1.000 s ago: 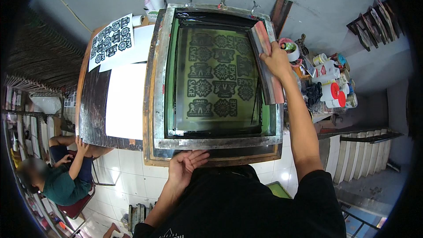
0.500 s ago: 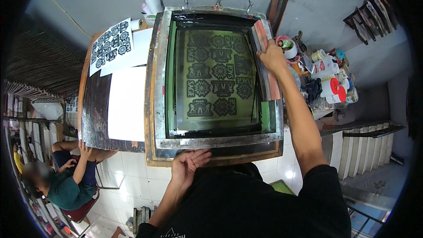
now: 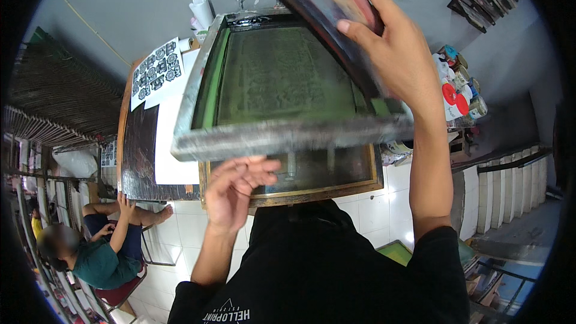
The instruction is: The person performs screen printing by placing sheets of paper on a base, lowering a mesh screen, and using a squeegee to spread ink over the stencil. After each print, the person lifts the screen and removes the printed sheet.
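Note:
A long squeegee (image 3: 318, 3) with a reddish grip and a dark, inky edge is wrapped in my right hand (image 3: 393, 42). It is lifted over the right part of a screen-printing frame (image 3: 282, 135) with green mesh and black ink round its inner edges. The frame's near end is tilted up off a dark printing base (image 3: 300, 177) with a wooden border. My left hand (image 3: 234, 189) is just below the frame's near left edge, palm up, with its fingers apart and nothing in them. Whether its fingertips touch the frame I cannot tell.
White paper (image 3: 174, 138) and a printed sheet (image 3: 157, 72) lie on a dark table at the left. Jars and tubs (image 3: 456, 96) crowd the right side. A seated person (image 3: 99, 258) rests a hand on the table's edge. Stairs (image 3: 510, 195) are at the far right.
The squeegee has been lifted off the frame's right side, up and to the left. The frame's near end has risen, baring more of the base. My left hand has moved slightly left and up.

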### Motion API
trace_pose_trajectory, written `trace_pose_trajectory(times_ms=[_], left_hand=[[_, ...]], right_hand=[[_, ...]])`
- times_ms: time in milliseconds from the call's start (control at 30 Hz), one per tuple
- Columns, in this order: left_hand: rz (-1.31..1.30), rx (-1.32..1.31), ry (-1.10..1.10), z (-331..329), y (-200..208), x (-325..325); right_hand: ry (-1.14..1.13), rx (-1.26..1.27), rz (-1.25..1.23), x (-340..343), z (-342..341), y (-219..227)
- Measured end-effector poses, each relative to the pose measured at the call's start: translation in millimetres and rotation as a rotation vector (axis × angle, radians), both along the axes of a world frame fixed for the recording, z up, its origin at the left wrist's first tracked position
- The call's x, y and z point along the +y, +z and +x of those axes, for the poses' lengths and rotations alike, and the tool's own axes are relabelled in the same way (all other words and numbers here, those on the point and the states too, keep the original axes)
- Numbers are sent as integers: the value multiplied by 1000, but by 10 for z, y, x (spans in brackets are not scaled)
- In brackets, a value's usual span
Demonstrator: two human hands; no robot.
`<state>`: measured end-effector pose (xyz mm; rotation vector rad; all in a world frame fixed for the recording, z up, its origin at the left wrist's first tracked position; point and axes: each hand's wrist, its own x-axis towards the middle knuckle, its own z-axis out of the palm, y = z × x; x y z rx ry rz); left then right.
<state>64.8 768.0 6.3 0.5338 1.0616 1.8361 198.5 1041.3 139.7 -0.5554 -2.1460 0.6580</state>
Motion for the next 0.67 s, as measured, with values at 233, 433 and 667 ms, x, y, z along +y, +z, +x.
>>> trace_pose_trajectory(times_ms=[233,433,667], left_hand=[[277,295,-90,-252,1151,637],[368,471,-103,-528,1467,917],[-372,676,271,-865,420,842]], right_hand=[[111,164,505,157,-213,486],[145,230,521,505,-596,850],[78,83,446,744,-681,1269]])
